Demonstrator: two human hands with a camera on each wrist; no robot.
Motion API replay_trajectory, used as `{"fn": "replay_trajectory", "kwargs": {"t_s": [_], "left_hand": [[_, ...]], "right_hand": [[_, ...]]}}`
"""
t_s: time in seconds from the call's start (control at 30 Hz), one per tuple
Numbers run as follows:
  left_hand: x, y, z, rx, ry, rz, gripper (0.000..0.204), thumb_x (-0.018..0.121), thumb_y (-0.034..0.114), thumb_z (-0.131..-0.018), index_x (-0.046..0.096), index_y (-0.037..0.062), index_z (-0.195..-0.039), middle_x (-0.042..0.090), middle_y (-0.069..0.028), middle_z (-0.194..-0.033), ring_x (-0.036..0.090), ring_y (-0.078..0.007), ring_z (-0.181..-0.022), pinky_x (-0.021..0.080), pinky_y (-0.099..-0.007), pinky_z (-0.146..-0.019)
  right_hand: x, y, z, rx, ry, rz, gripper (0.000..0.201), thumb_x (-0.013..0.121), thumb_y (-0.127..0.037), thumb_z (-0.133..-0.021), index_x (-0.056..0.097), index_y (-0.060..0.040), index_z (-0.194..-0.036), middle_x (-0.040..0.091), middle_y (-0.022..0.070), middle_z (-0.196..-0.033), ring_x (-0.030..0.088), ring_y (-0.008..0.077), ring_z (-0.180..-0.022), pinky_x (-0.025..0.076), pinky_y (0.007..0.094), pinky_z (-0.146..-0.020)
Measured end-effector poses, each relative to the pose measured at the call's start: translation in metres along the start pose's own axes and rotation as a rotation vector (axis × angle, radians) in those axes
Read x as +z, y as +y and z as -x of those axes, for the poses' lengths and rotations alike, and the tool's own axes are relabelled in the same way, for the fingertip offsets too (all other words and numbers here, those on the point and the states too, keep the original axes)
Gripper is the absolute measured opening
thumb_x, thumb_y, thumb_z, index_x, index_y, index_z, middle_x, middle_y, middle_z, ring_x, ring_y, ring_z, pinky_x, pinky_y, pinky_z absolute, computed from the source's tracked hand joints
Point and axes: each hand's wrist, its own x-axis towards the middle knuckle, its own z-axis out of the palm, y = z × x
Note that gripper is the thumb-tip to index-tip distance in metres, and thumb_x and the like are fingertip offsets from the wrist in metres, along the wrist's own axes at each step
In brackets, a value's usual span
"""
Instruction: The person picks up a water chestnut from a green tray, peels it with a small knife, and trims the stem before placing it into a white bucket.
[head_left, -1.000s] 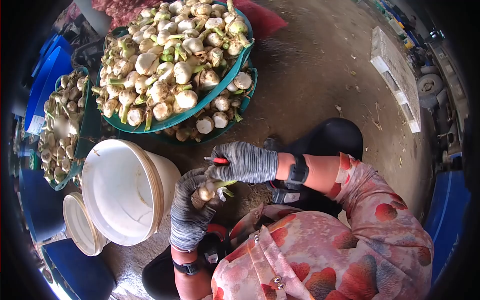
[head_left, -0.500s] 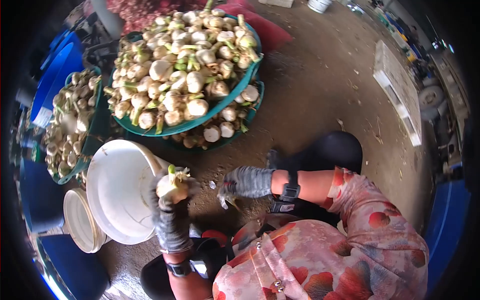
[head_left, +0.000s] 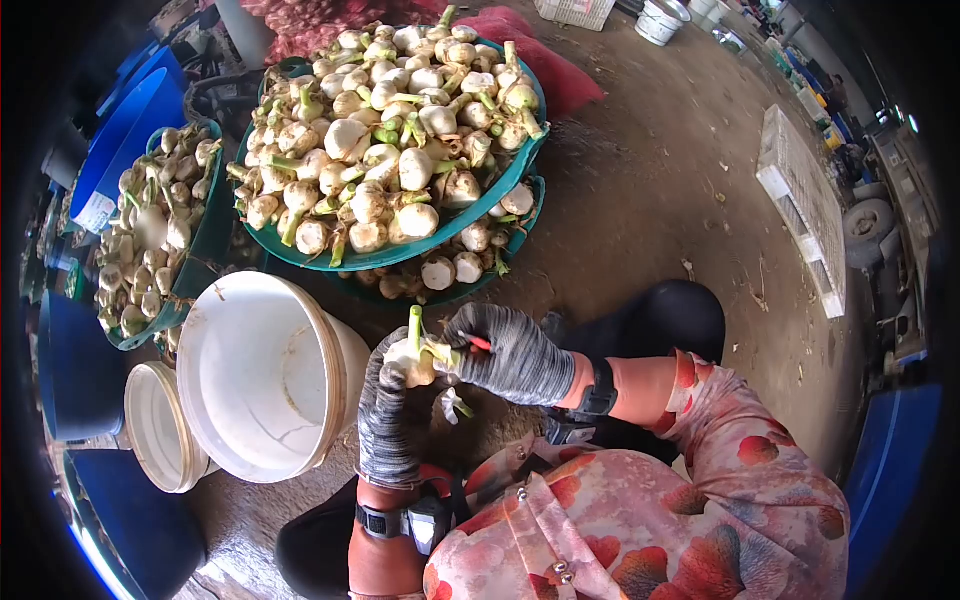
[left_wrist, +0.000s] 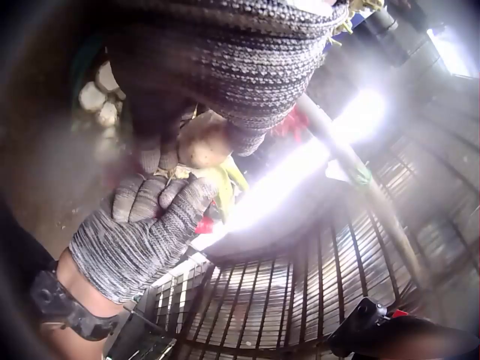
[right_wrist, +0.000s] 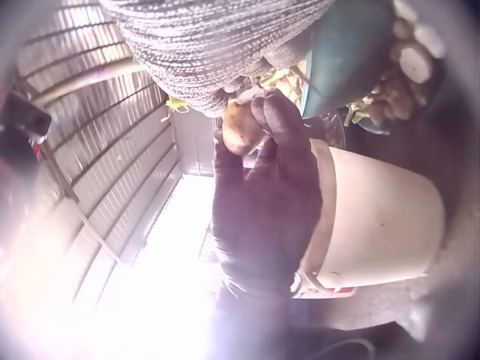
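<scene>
In the head view my gloved left hand (head_left: 388,425) holds a garlic bulb (head_left: 418,368) whose green stem points up. Its fingers curl round the bulb, also seen from close by in the right wrist view, where the bulb (right_wrist: 241,129) shows its pale skin. My gloved right hand (head_left: 515,350) meets it from the right and pinches at the bulb's stem side. A small red-handled knife (head_left: 480,343) sits within the right hand; only a bit of red shows, and its blade is hidden. Under the right hand appears a white and green scrap (head_left: 455,405).
A white bucket (head_left: 250,375) stands just left of my hands, with a smaller white tub (head_left: 155,425) beyond it. Ahead, a green basin (head_left: 470,222) is heaped with garlic. Another garlic-filled basin (head_left: 208,240) is at left. A white pallet (head_left: 800,205) lies far right.
Half a second ago the hands were apart, the left near the bucket with the bulb. Now they are together again, and the stem points up instead of right as one second ago.
</scene>
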Motion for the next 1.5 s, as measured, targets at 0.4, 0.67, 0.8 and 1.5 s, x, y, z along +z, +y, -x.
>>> {"fn": "replay_trajectory", "kwargs": {"t_s": [0.4, 0.67, 0.8, 1.5], "left_hand": [[-0.042, 0.014, -0.019, 0.065, 0.094, 0.244, 0.052, 0.052, 0.047, -0.101, 0.052, 0.003, -0.129, 0.065, -0.012, -0.114, 0.063, -0.0232, -0.104, 0.047, -0.0458, -0.104], [-0.016, 0.0, -0.007, -0.261, -0.083, 0.168, 0.066, 0.047, 0.063, -0.097, 0.055, 0.0038, -0.125, 0.066, -0.0129, -0.103, 0.066, -0.0255, -0.085, 0.057, -0.0413, -0.078], [-0.013, 0.004, -0.009, -0.39, -0.3, 0.005, 0.067, 0.045, 0.063, -0.098, 0.054, 0.003, -0.125, 0.067, -0.0132, -0.103, 0.067, -0.0244, -0.086, 0.055, -0.0379, -0.08], [-0.014, -0.01, 0.003, -0.025, -0.093, -1.526, 0.042, 0.074, 0.016, -0.086, 0.061, 0.0026, -0.123, 0.059, -0.0243, -0.122, 0.059, -0.0406, -0.114, 0.049, -0.0413, -0.097]], "right_hand": [[-0.002, -0.004, 0.021, -0.106, -0.952, 0.493, 0.012, 0.063, -0.017, -0.085, 0.068, -0.0106, -0.094, 0.07, 0.0139, -0.085, 0.07, 0.0332, -0.081, 0.055, 0.043, -0.069], [-0.032, -0.001, -0.017, 0.078, -0.208, -0.045, 0.044, 0.077, -0.023, -0.088, 0.061, -0.0081, -0.125, 0.063, 0.0024, -0.085, 0.059, 0.0117, -0.078, 0.051, 0.0293, -0.078], [-0.017, -0.001, -0.01, 0.051, -0.186, -0.199, 0.027, 0.074, -0.018, -0.09, 0.066, -0.0056, -0.113, 0.07, 0.0057, -0.097, 0.065, 0.0144, -0.089, 0.054, 0.0315, -0.082], [-0.049, 0.002, -0.012, -0.104, 0.217, 0.13, 0.013, 0.073, -0.01, -0.088, 0.066, -0.0039, -0.098, 0.07, 0.0106, -0.095, 0.069, 0.025, -0.088, 0.054, 0.0341, -0.08]]}}
